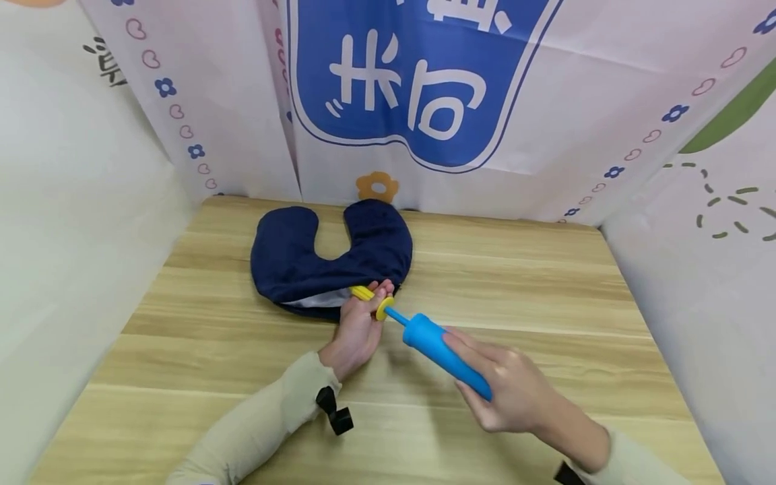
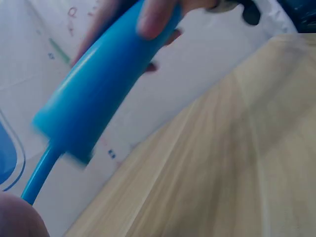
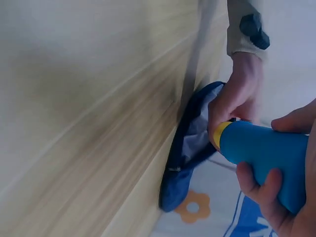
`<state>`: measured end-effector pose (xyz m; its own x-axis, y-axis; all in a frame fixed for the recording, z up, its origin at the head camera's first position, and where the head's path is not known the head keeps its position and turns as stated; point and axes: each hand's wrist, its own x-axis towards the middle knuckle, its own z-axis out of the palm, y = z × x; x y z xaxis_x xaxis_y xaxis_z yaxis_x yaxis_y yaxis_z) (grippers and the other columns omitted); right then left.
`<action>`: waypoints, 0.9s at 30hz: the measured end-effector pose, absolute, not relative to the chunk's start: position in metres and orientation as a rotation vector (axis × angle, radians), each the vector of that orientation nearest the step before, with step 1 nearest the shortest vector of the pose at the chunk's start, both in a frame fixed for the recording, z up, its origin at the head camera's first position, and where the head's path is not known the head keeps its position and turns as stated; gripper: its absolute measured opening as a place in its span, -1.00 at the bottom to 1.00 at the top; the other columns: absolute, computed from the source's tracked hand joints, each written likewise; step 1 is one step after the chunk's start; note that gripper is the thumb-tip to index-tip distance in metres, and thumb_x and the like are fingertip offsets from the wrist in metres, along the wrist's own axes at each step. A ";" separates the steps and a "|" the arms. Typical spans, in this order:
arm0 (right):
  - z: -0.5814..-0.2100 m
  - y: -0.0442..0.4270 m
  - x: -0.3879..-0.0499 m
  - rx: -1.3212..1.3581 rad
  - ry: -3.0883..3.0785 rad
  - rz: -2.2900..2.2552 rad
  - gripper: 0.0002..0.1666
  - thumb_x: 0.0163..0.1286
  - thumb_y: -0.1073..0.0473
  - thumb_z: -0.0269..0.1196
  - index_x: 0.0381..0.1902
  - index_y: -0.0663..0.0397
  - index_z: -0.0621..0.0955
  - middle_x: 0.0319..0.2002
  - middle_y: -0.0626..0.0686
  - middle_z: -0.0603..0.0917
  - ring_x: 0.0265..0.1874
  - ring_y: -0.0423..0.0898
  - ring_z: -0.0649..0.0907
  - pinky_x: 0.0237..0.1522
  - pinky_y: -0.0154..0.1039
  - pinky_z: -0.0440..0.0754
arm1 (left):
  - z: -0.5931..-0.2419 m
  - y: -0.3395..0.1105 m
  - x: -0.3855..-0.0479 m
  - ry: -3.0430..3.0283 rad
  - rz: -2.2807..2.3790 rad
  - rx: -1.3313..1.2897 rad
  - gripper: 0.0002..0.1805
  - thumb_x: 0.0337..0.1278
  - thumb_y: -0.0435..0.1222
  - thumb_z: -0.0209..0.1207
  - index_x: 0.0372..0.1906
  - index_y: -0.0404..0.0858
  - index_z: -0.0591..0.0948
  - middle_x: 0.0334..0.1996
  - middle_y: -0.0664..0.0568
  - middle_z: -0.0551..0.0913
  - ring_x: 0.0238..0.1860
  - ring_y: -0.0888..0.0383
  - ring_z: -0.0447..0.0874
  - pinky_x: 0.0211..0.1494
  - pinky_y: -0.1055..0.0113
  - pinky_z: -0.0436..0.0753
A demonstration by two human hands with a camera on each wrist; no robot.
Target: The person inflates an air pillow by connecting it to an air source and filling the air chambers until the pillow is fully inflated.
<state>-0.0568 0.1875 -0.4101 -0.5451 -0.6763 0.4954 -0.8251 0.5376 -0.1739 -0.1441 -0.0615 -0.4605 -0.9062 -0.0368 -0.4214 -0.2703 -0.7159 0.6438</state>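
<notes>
A person's right hand (image 1: 515, 387) gripped the blue barrel of a hand pump (image 1: 448, 357), whose long axis slanted forward and leftward to the left hand (image 1: 358, 333), which held its yellow end at the opening of a navy U-shaped neck pillow (image 1: 281, 256) on the wooden table (image 1: 515, 269).
</notes>
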 end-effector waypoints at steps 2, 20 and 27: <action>-0.417 0.173 -0.068 1.263 -2.373 0.557 -0.34 0.42 0.06 0.28 0.37 0.31 0.57 0.19 0.28 0.75 -0.22 0.01 0.87 -0.31 -0.10 0.85 | -0.460 -0.063 -0.139 1.145 2.710 -0.625 -0.81 0.62 -0.48 -0.03 0.16 -0.29 0.33 0.09 -0.03 0.62 0.01 0.26 0.70 0.25 0.45 0.66; -0.399 0.214 -0.032 1.129 -2.657 0.546 -0.15 0.40 0.05 0.46 0.58 0.00 0.43 0.40 0.09 0.64 0.03 0.01 0.83 -0.15 -0.08 0.86 | -0.459 -0.075 -0.153 1.178 2.704 -0.588 -0.76 0.53 -0.57 0.03 0.08 -0.27 0.34 -0.03 0.01 0.68 -0.10 0.27 0.75 0.12 0.46 0.72; -0.407 0.193 -0.045 1.089 -2.602 0.481 -0.04 0.00 0.27 0.60 0.44 0.11 0.57 0.31 0.14 0.71 -0.07 0.01 0.84 -0.21 -0.06 0.85 | -0.467 -0.053 -0.140 1.196 2.691 -0.550 -0.80 0.58 -0.52 0.00 0.08 -0.27 0.29 -0.04 0.02 0.68 -0.03 0.24 0.71 0.45 0.27 0.57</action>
<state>-0.0448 0.1927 -0.4068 -0.6768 -0.6321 0.3773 -0.7252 0.6606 -0.1941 -0.1397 -0.0532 -0.4672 -0.9223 -0.0153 -0.3861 -0.2763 -0.6725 0.6866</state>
